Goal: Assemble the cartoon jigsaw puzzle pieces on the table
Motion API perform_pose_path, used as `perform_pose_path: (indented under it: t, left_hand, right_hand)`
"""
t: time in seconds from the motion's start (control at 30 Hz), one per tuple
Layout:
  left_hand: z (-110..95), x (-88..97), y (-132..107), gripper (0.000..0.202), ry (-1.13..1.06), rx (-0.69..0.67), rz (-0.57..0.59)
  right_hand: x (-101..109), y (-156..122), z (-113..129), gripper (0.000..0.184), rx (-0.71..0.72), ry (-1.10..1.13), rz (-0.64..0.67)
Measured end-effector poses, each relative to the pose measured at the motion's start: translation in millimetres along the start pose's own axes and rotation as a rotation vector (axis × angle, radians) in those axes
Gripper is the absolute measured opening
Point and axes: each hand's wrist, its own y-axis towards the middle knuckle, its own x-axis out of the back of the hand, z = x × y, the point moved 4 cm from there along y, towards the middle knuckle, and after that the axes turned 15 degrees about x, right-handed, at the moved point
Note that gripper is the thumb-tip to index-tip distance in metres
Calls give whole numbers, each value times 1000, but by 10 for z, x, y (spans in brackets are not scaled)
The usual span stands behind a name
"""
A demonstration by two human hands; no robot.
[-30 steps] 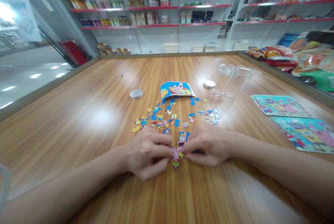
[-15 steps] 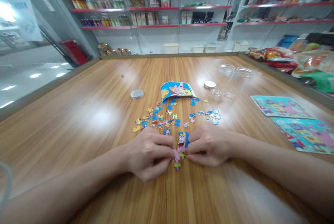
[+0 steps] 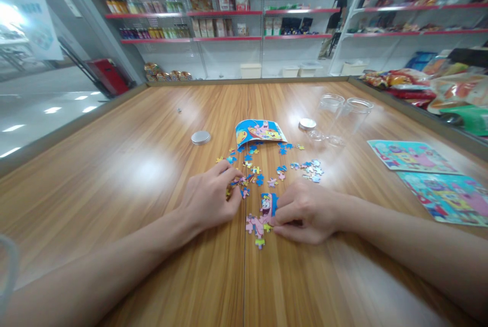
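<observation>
A small joined cluster of puzzle pieces (image 3: 261,219), pink and blue, lies on the wooden table (image 3: 133,164) in front of me. My right hand (image 3: 305,211) rests at its right side, fingers curled and pinching its edge. My left hand (image 3: 210,197) reaches up into the scattered loose pieces (image 3: 263,169), its fingertips together on pieces at about the middle of the scatter; what they grip is too small to name. A curled picture card (image 3: 259,131) sits beyond the pieces.
Two round metal lids (image 3: 200,137) (image 3: 307,123) and two clear jars (image 3: 345,113) lying on their sides are farther back. Two finished puzzle sheets (image 3: 409,155) (image 3: 446,196) lie at the right. Snack bags pile along the right edge; store shelves stand behind.
My left hand let go of the joined cluster and moved up and away into the loose pieces. My right hand stayed on the cluster.
</observation>
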Motion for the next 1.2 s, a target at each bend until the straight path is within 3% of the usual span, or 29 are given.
perform_pose_path:
  t: [0.2,0.83,1.2]
  left_hand:
    - [-45,7,-15,28,97,52,106]
    - [-21,5,-8,33,199,86,98]
    - [51,-69,15,25,89,104,149]
  right_hand:
    - [-10,-9,-10,22,-5,9,2]
    - [-21,-17,-19,21,-4,37,-7]
    - [-22,-24,-16,13,-29,63,-16]
